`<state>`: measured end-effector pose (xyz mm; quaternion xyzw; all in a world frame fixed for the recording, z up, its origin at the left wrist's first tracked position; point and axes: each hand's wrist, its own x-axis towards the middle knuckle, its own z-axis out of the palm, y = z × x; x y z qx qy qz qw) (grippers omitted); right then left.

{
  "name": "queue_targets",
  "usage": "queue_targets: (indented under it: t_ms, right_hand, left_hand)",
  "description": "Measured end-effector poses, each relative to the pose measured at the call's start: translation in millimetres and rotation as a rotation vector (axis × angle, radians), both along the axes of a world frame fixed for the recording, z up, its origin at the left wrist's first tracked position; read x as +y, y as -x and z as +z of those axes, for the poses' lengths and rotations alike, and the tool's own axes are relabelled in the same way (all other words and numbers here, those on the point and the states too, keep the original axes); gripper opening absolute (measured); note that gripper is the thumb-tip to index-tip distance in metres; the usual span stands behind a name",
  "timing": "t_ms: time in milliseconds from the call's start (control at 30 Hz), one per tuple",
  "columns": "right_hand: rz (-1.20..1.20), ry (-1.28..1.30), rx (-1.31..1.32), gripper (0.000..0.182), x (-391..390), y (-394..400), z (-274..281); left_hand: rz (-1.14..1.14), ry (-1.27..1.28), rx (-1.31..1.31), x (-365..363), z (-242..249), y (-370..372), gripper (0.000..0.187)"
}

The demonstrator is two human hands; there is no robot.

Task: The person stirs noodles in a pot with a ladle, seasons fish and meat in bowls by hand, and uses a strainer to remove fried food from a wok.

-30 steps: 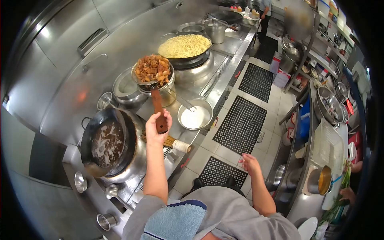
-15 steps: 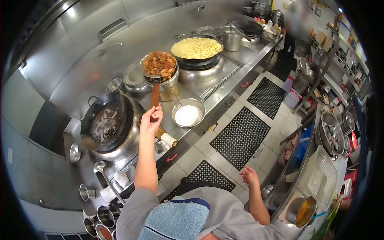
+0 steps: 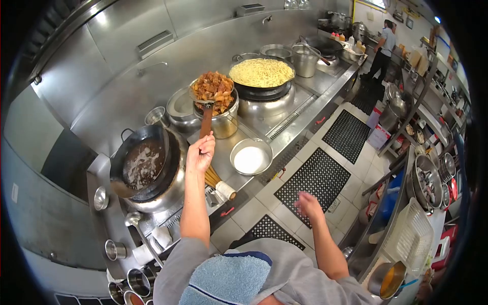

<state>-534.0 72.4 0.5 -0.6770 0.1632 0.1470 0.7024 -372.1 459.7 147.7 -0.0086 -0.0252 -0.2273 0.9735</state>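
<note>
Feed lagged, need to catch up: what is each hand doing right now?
Left hand: closed on the wooden handle of the strainer of fried meat.
Right hand: holds nothing, in the air above the floor mats; blurred.

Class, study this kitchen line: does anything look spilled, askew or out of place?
Nothing looks spilled. One oddity: the wok sits tilted on its burner, brown foamy liquid pooled inside. The left hand holds a strainer of browned meat over a metal pot; the right hand is empty.

Single head-worn view, steeply down over the stove line (image 3: 284, 127)
</note>
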Motion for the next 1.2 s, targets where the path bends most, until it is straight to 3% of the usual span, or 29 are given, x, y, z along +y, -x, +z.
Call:
queue_targets:
  t_ms: [100,167,300,333,400,533,667,767,867,1067,1200]
  right_hand:
    - [-0.007,-0.173,-0.276,0.05,44,-82,68]
    - [-0.002,-0.297,-0.225,0.052,76,-135,107]
    - [0.072,-0.489,-0.012,0.04,140,-191,156]
    - [0.095,-0.533,0.048,0.036,149,-197,158]
    - [0.213,-0.658,0.006,0.012,161,-205,137]
    - [0.069,-0.762,0.057,0.012,181,-179,158]
    - [0.089,-0.692,-0.036,0.009,193,-170,185]
    - [0.079,-0.679,-0.048,0.008,194,-173,175]
    - [0.116,-0.658,-0.072,0.036,190,-169,172]
    - [0.149,-0.593,-0.08,0.043,178,-158,177]
    - [0.097,-0.585,-0.071,0.036,170,-144,176]
  left_hand:
    - [0.025,0.003,-0.022,2,6,-4,0.025]
    - [0.044,-0.013,-0.036,6,6,-9,0.026]
    - [0.064,0.036,-0.058,7,-1,-18,0.03]
    - [0.072,-0.004,-0.057,7,-3,-18,0.028]
    - [0.095,-0.079,-0.062,5,-6,-17,0.024]
    - [0.087,-0.111,-0.039,3,-9,-4,0.023]
    - [0.077,-0.091,-0.002,-14,-1,9,0.02]
    - [0.094,-0.061,0.026,-22,-6,5,0.02]
    - [0.111,-0.082,0.044,-32,-10,5,0.019]
    - [0.184,-0.31,0.131,-39,-18,11,0.021]
    - [0.278,-0.336,0.17,-41,-18,20,0.023]
